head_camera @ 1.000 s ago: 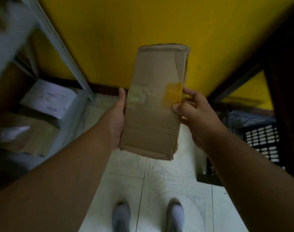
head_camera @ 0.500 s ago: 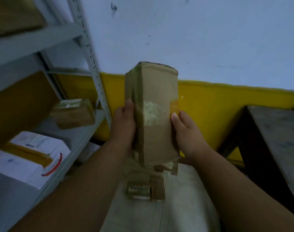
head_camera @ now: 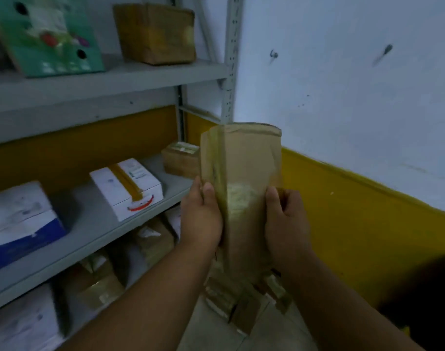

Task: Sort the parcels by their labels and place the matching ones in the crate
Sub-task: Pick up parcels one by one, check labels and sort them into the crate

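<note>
A long brown cardboard parcel [head_camera: 244,178] with clear tape and a torn pale label patch stands upright in front of me. My left hand [head_camera: 202,214] grips its left edge, thumb on the front face. Its right edge is gripped by my right hand [head_camera: 284,219], also with the thumb in front. No readable label shows on the parcel. The crate is out of view.
A grey metal shelf rack [head_camera: 110,79] fills the left, holding a white box with tan tape [head_camera: 126,188], a white and blue box [head_camera: 21,221], brown boxes [head_camera: 155,32] and a green carton [head_camera: 46,34]. More brown parcels [head_camera: 241,302] lie on the floor below my hands.
My view has swung up and left from the floor and crate to the shelves. Both hands kept hold of the parcel, which turned to show its taped corner.
</note>
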`<control>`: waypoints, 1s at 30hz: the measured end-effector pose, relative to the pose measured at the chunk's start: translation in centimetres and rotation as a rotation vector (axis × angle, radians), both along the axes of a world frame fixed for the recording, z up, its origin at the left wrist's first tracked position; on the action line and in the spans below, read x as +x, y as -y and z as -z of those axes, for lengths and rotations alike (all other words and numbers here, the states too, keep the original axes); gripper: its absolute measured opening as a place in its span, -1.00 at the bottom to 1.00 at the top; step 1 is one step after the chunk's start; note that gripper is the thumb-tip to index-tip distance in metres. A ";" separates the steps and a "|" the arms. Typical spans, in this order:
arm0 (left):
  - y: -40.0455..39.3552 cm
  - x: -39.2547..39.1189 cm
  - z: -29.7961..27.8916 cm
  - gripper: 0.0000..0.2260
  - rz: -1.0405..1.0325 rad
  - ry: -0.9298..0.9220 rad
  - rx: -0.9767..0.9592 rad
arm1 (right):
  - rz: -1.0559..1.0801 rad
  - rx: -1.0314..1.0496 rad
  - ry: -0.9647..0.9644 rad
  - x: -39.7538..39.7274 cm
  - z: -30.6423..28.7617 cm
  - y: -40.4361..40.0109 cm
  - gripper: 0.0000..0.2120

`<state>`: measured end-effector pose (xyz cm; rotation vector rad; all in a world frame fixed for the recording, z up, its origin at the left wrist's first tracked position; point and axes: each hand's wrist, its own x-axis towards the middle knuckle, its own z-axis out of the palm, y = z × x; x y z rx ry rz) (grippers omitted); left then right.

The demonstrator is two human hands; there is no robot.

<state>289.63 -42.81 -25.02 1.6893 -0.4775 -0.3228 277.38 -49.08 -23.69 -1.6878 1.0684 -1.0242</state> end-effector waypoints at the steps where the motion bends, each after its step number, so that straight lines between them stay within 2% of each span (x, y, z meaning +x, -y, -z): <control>1: -1.1 0.0 0.7 -0.68 -0.055 -0.065 -0.021 | -0.046 -0.034 -0.007 -0.4 -0.1 -0.9 -0.79; 2: -2.6 -0.4 0.7 -0.69 -0.116 -0.169 -0.086 | -0.097 -0.059 -0.015 -0.6 -0.3 -1.9 -0.81; 4: -6.1 -1.1 0.1 -0.53 -0.165 -0.460 -0.282 | -0.204 -0.070 -0.022 -0.2 -0.4 -4.7 -0.82; 6: -10.5 -1.7 -0.4 -0.38 -0.122 -0.608 -0.437 | -0.322 -0.074 -0.081 0.3 -0.6 -8.5 -0.79; 9: -17.5 -2.0 -1.3 -0.34 -0.168 -0.582 -0.507 | -0.574 -0.147 -0.133 0.0 -1.2 -14.8 -0.73; 11: -21.6 -1.9 -1.7 -0.37 -0.271 -0.550 -0.565 | -0.709 -0.311 -0.105 -0.7 -1.7 -18.0 -0.76; 14: -26.8 -2.9 -1.9 -0.40 -0.554 -0.560 -0.620 | -0.731 -0.378 -0.071 -0.9 -2.2 -21.0 -0.80; 16: -30.0 -4.1 -2.1 -0.42 -0.694 -0.591 -0.670 | -0.690 -0.416 -0.126 -0.6 -2.3 -22.9 -0.51; 18: -33.5 -5.5 -2.0 -0.44 -0.766 -0.588 -0.673 | -0.768 -0.366 -0.227 -0.7 -2.8 -25.4 -0.18; 19: -35.4 -6.3 -2.1 -0.47 -0.808 -0.583 -0.664 | -0.837 -0.302 -0.269 -0.7 -3.0 -27.0 -0.13; 22: -41.8 -9.2 -2.5 -0.57 -0.902 -0.529 -0.562 | -0.964 -0.304 -0.320 -1.1 -2.9 -33.1 -0.34; 26: -50.9 -13.8 -2.6 -0.65 -0.883 -0.395 -0.372 | -0.940 -0.360 -0.209 -3.8 -2.8 -43.6 -0.45; 30: -61.0 -19.2 -3.3 -0.49 -0.812 -0.442 -0.565 | -0.977 -0.451 -0.089 -7.7 -2.3 -54.4 -0.58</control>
